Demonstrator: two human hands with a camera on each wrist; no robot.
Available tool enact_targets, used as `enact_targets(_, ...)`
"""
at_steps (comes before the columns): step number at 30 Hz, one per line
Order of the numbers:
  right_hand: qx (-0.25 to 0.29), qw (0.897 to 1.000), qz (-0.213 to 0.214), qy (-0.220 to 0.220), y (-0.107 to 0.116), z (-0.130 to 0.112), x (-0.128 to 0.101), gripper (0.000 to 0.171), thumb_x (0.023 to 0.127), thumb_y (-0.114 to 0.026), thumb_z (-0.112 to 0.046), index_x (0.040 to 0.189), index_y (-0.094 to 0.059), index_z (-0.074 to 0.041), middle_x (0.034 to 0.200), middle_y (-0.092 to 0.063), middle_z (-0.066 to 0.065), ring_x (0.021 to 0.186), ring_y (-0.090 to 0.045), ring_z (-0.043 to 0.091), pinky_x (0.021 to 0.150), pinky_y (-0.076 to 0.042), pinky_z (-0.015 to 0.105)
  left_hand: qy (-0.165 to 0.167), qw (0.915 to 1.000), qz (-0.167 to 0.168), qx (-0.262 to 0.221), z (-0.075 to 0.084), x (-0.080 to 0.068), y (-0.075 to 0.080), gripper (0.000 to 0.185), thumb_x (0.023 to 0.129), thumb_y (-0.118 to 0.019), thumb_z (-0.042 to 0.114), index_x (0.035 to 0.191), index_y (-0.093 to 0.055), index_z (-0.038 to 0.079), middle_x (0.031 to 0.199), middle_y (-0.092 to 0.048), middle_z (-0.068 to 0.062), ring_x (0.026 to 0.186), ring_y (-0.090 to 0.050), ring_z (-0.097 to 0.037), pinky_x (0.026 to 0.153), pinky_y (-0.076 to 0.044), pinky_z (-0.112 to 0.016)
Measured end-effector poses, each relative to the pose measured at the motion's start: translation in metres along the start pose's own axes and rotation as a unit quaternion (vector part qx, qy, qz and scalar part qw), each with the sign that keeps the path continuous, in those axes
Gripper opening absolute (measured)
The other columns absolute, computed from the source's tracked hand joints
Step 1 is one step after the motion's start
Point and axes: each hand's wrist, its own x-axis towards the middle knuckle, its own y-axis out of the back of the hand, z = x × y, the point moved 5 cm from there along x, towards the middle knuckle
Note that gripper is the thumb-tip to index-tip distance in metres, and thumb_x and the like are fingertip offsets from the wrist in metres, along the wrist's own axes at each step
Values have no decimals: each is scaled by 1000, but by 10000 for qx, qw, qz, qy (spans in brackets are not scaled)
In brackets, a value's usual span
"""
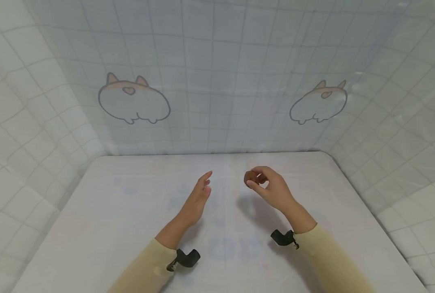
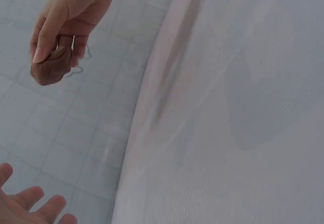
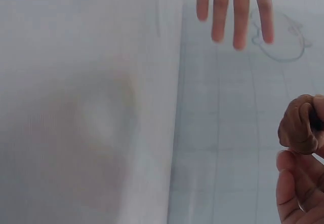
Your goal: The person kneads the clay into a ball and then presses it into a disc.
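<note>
A brown, folded lump of modelling clay [image 1: 250, 179] is pinched between the thumb and fingers of my right hand [image 1: 276, 190], raised over the table with a shadow beneath. In the right wrist view the lump [image 3: 297, 127] shows soft creases and a rounded outline. My left hand [image 1: 196, 201] is held up to the left of it, apart from the lump and holding nothing. Its straight, spread fingers [image 3: 242, 16] show at the top of the right wrist view.
A white-covered table [image 1: 129, 228] with faint pale prints lies under both hands. Behind it and at both sides hang grid-patterned sheets [image 1: 224, 101], the back one with two cartoon animal drawings. Each sleeve has a black wrist mount [image 1: 284, 237] at its cuff.
</note>
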Motion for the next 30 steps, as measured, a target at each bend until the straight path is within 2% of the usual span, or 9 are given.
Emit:
enact_targets(4, 64, 9996, 149, 218, -8, -11, -2, 39, 91, -77, -28, 124, -63, -12, 101, -65, 0, 85, -63, 20, 75, -53, 45, -64, 9996, 82, -253, 4, 0, -2, 55, 111, -28, 41, 159, -22, 15, 163, -24, -10, 147, -27, -34, 112, -26, -62)
enact_targets(9, 146, 9980, 442, 431, -18, -24, -3, 40, 90, -79, -22, 124, -64, -10, 101, -67, 1, 85, -64, 18, 74, -53, 39, -64, 9980, 182, -609, 9, 4, -7, 60, 110, -22, 48, 159, -20, 15, 163, -22, -8, 147, -27, -34, 116, -22, -59)
enact_targets(15, 442, 9941, 535, 836, -36, -39, -2, 41, 88, -80, -18, 125, -64, -7, 104, -69, 3, 86, -65, 16, 76, -56, 41, -40, 9889, 428, -1426, 14, 10, -12, 72, 106, -19, 60, 159, -18, 11, 162, -23, -13, 147, -29, -35, 118, -20, -54)
enact_targets(18, 502, 9930, 471, 961, -44, -48, -2, 42, 87, -80, -18, 124, -64, -8, 103, -69, 2, 86, -65, 15, 77, -56, 37, -58, 9793, 457, -1971, 17, 12, -15, 75, 105, -18, 61, 159, -15, 9, 162, -21, -15, 146, -28, -36, 119, -18, -55)
enact_targets(22, 529, 9918, 370, 1101, -54, -57, -4, 41, 87, -81, -19, 123, -64, -10, 99, -68, -2, 86, -64, 12, 78, -55, 33, -54, 9592, 435, -2794, 19, 15, -21, 78, 104, -20, 63, 159, -14, 8, 163, -19, -15, 147, -23, -39, 118, -13, -57)
enact_targets(25, 543, 9904, 326, 1230, -60, -62, -6, 42, 86, -81, -20, 124, -64, -12, 98, -67, -5, 88, -63, 11, 77, -54, 31, 48, 9448, 506, -3235, 19, 16, -24, 81, 102, -20, 67, 159, -16, 10, 164, -19, -11, 148, -23, -38, 114, -24, -51)
enact_targets(30, 459, 9886, 237, 1411, -69, -68, -6, 44, 85, -83, -19, 124, -64, -12, 101, -67, -4, 89, -62, 10, 77, -53, 30, 218, 9220, 624, -3814, 20, 18, -28, 78, 102, -17, 66, 158, -17, 12, 165, -18, -9, 148, -23, -34, 103, -40, -32)
